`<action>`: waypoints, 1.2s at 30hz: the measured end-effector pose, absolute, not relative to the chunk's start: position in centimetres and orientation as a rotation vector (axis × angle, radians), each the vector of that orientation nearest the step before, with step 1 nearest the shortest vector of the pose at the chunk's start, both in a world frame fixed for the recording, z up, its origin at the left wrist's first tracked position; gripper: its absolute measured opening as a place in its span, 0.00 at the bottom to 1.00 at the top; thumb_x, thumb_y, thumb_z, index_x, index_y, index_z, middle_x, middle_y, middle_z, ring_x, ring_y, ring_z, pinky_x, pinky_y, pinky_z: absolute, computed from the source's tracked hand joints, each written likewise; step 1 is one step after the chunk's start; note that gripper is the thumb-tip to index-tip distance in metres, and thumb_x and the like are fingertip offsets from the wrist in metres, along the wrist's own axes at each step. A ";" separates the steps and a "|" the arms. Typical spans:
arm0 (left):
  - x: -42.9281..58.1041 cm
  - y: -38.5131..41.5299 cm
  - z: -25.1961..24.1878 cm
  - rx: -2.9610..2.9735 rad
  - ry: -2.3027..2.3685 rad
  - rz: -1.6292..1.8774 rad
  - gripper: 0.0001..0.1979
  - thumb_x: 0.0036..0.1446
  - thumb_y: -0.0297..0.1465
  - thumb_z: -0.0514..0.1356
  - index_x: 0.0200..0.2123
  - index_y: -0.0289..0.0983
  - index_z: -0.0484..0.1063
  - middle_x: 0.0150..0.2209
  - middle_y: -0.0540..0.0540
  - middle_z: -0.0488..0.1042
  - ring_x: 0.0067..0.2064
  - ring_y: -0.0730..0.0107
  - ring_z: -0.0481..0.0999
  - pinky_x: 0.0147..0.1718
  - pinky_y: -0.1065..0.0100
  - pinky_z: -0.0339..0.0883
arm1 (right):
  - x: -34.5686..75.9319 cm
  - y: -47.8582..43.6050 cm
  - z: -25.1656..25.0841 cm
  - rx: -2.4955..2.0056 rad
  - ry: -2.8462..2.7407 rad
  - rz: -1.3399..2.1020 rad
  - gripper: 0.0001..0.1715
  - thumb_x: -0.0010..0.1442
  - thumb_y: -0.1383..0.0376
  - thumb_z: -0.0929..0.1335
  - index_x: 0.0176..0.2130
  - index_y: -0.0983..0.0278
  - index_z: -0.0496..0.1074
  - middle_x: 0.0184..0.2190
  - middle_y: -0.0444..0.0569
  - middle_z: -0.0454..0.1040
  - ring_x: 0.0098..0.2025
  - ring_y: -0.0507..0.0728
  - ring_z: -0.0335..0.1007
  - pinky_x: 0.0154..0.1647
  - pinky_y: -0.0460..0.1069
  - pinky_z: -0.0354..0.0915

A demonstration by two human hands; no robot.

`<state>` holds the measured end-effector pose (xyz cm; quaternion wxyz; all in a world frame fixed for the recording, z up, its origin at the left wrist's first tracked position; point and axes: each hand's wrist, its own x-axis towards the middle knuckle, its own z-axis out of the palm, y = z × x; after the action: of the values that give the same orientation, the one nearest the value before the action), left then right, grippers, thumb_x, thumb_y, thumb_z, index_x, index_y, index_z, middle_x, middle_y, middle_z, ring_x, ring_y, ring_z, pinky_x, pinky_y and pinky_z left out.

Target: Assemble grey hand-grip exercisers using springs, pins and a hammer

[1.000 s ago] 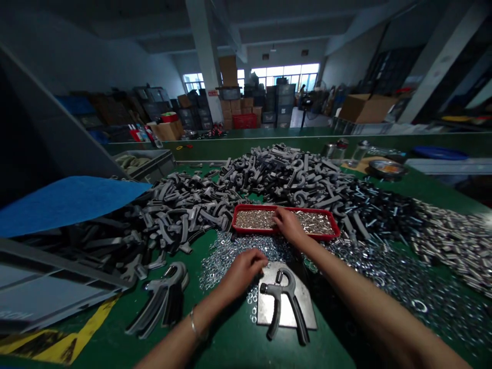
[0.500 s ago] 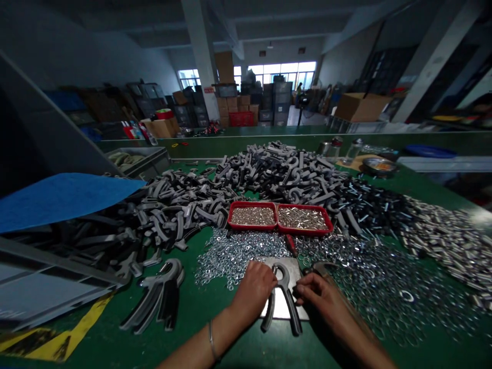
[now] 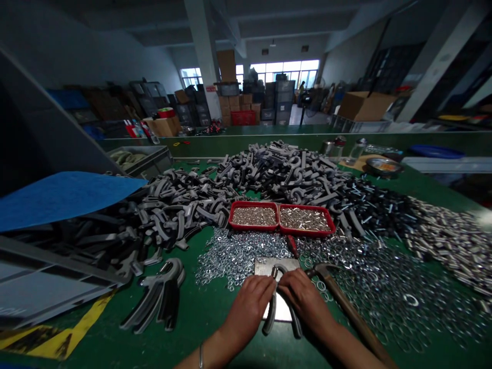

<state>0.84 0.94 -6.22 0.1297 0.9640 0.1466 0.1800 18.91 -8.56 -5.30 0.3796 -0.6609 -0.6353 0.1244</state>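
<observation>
A grey and black hand gripper (image 3: 272, 313) lies on a small metal plate (image 3: 265, 266) near the front of the green table. My left hand (image 3: 249, 306) rests on its left side with fingers curled near the top loop. My right hand (image 3: 303, 297) covers the right side, fingers pinched together at the gripper's head. What the fingertips hold, if anything, is hidden. A hammer (image 3: 346, 307) with a wooden handle lies just right of my right hand.
A red two-part tray (image 3: 280, 218) of small metal parts stands beyond the plate, amid heaps of shiny washers (image 3: 234, 253). Piles of grey handle parts (image 3: 184, 210) fill the middle and left. Finished hand grippers (image 3: 157, 297) lie at the left. A grey crate (image 3: 38, 287) sits far left.
My right hand came back from the red tray to the hand gripper and now meets my left hand at its head. The hammer has come into view beside it.
</observation>
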 end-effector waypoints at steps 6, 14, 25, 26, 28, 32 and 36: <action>3.2 1.8 -4.1 2.595 0.685 0.421 0.06 0.67 0.29 0.56 0.39 0.38 0.74 0.40 0.47 0.75 0.44 0.60 0.71 0.47 0.57 0.63 | 19.0 -8.0 -6.0 -1.700 -1.731 0.228 0.08 0.69 0.66 0.63 0.37 0.62 0.69 0.35 0.50 0.73 0.40 0.60 0.68 0.43 0.55 0.67; 4.2 2.6 -3.6 2.792 0.595 0.371 0.05 0.65 0.28 0.58 0.34 0.36 0.71 0.36 0.46 0.73 0.41 0.60 0.70 0.44 0.57 0.63 | 19.6 -9.1 -6.8 -1.656 -1.858 0.210 0.12 0.71 0.66 0.59 0.41 0.63 0.71 0.39 0.54 0.74 0.40 0.61 0.67 0.39 0.55 0.68; 3.0 1.8 -5.1 3.050 0.286 0.447 0.08 0.67 0.25 0.52 0.44 0.32 0.71 0.40 0.42 0.74 0.41 0.57 0.71 0.42 0.56 0.68 | 20.4 -9.2 -5.4 -1.741 -1.485 0.366 0.08 0.71 0.63 0.60 0.39 0.60 0.66 0.34 0.48 0.74 0.37 0.57 0.72 0.41 0.53 0.70; 2.6 1.7 -5.2 3.037 0.258 0.472 0.10 0.68 0.25 0.52 0.49 0.32 0.70 0.43 0.41 0.75 0.44 0.57 0.72 0.44 0.56 0.68 | 20.4 -9.5 -5.1 -1.753 -1.422 0.388 0.09 0.71 0.63 0.59 0.40 0.60 0.65 0.33 0.47 0.74 0.35 0.56 0.73 0.38 0.51 0.71; 1.7 1.5 -5.4 2.989 0.234 0.515 0.15 0.68 0.25 0.50 0.57 0.32 0.65 0.51 0.39 0.74 0.50 0.56 0.71 0.49 0.55 0.67 | 20.5 -10.2 -4.3 -1.753 -1.278 0.501 0.09 0.71 0.62 0.59 0.40 0.60 0.64 0.31 0.45 0.74 0.31 0.55 0.75 0.34 0.49 0.71; 1.2 1.6 -4.7 2.712 0.400 0.451 0.16 0.66 0.24 0.53 0.56 0.39 0.65 0.53 0.43 0.73 0.53 0.60 0.71 0.53 0.57 0.66 | 20.2 -11.1 -3.1 -1.680 -1.051 0.809 0.10 0.69 0.59 0.60 0.36 0.60 0.65 0.31 0.43 0.74 0.29 0.54 0.75 0.32 0.49 0.70; 3.5 5.0 -2.0 2.617 0.566 0.469 0.12 0.65 0.26 0.56 0.51 0.38 0.69 0.50 0.44 0.73 0.53 0.63 0.71 0.55 0.61 0.65 | 19.8 -10.4 -2.7 -1.770 -1.264 0.723 0.11 0.69 0.60 0.60 0.35 0.60 0.65 0.30 0.44 0.73 0.30 0.56 0.73 0.33 0.50 0.68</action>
<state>3.46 5.02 -1.99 0.2100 0.9412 0.2036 0.1688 19.84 -10.42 -2.69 0.4122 -0.7036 -0.5023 0.2876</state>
